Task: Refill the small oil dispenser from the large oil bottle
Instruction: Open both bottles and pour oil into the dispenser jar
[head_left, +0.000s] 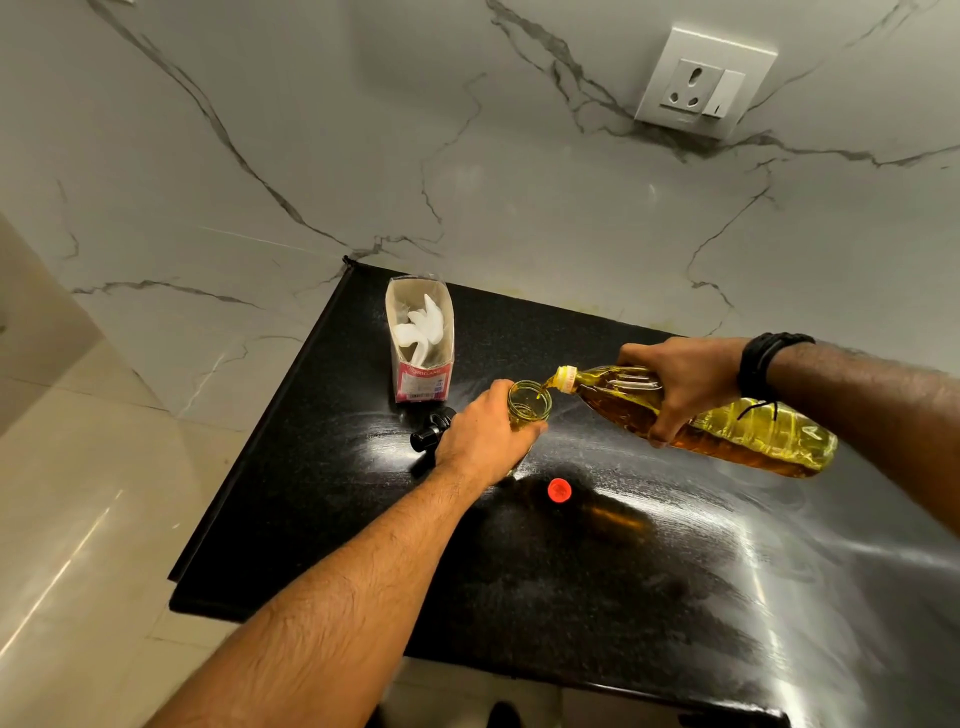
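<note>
The small oil dispenser (530, 402) is a clear glass jar with an open mouth, standing on the black counter (649, 571). My left hand (483, 436) wraps around its body. My right hand (685, 387) grips the large oil bottle (727, 426), a clear plastic bottle of yellow oil tipped almost flat, its yellow neck touching the jar's rim. Oil runs from the neck into the jar. The dispenser's black spray top (430, 434) lies on the counter just left of my left hand. The bottle's red cap (559, 490) lies in front of the jar.
An open paper carton (420, 348) with white plastic pieces inside stands behind the jar. The counter's left edge (249, 457) drops to a pale tiled floor. A marble wall with a socket plate (704, 83) rises behind. A black band sits on my right wrist (763, 364).
</note>
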